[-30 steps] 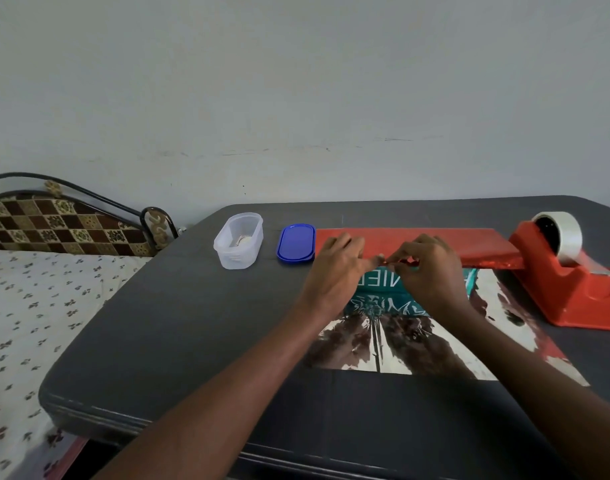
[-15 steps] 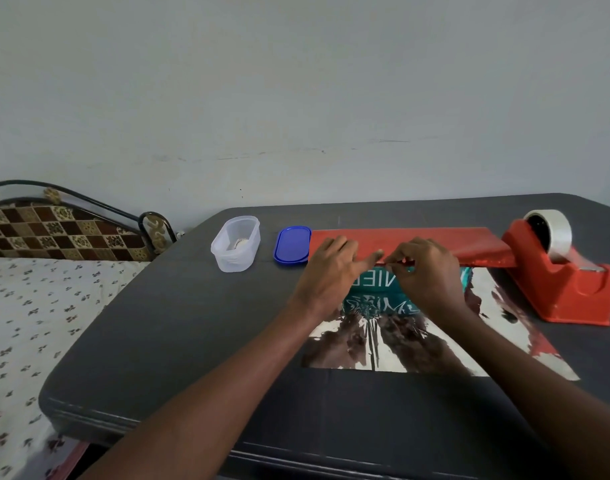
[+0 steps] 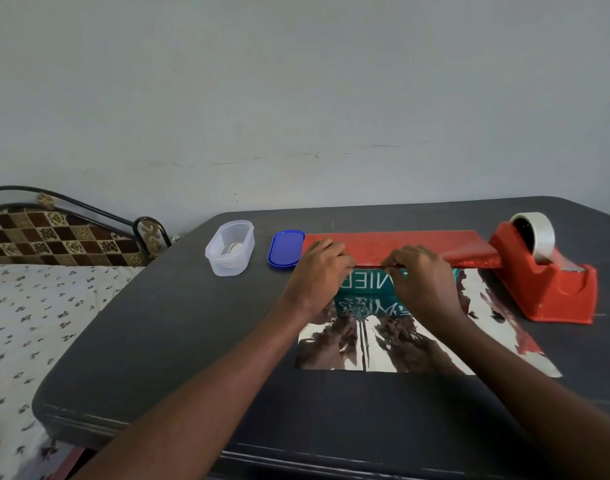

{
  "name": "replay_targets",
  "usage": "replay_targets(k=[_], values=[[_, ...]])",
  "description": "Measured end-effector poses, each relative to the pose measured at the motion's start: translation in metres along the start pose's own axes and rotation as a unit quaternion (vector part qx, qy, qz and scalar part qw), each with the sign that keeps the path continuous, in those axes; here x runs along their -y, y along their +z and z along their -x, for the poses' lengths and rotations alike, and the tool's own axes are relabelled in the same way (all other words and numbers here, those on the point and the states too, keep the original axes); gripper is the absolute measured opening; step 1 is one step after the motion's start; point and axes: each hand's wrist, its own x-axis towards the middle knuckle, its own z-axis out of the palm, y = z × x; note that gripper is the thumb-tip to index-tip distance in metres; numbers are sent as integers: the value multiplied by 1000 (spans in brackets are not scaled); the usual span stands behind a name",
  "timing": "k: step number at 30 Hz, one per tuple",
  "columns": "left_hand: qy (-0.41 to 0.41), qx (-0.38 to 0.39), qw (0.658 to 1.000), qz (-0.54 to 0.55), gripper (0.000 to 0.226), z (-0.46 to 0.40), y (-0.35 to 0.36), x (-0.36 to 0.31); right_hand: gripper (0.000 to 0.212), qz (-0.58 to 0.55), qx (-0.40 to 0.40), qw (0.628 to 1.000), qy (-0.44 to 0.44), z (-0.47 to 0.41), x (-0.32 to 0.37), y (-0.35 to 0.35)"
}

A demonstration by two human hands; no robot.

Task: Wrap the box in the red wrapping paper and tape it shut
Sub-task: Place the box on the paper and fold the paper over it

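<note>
Both hands meet at centre frame over the box [image 3: 360, 289], a teal one with white lettering, lying on the paper [image 3: 393, 245] on the dark worktop [image 3: 158, 323]. The paper's red fold lies across the box's far edge, and its shiny silver inner side spreads toward the lower right. The left hand [image 3: 319, 275] and right hand [image 3: 423, 278] are curled, fingertips pinching the fold's near edge. A red tape dispenser [image 3: 546, 275] sits at right; a clear tub [image 3: 230, 247] and blue lid [image 3: 285, 249] sit left of the paper.
</note>
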Motion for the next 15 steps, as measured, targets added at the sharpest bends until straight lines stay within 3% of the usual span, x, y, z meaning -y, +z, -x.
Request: replay_targets(k=[5, 6, 8, 10, 12, 15], values=[[-32, -1, 999, -16, 30, -7, -2, 2, 17, 12, -4, 1000, -5, 11, 12, -13], [-38, -11, 999, -22, 38, -10, -4, 1, 13, -10, -21, 999, 27, 15, 15, -16], [-52, -35, 998, -21, 45, -25, -9, -4, 7, -114, -38, 976, 183, 20, 18, -20], [-60, -18, 998, 10, 39, -48, -9, -9, 12, -308, -15, 875, 372, 22, 16, -22], [-79, 75, 993, 51, 35, -71, -5, -14, 10, -449, -2, 758, 473, 22, 16, -23], [-120, 227, 964, 63, 50, -102, 9, -19, 15, -505, 17, 690, 518, 21, 16, -23]])
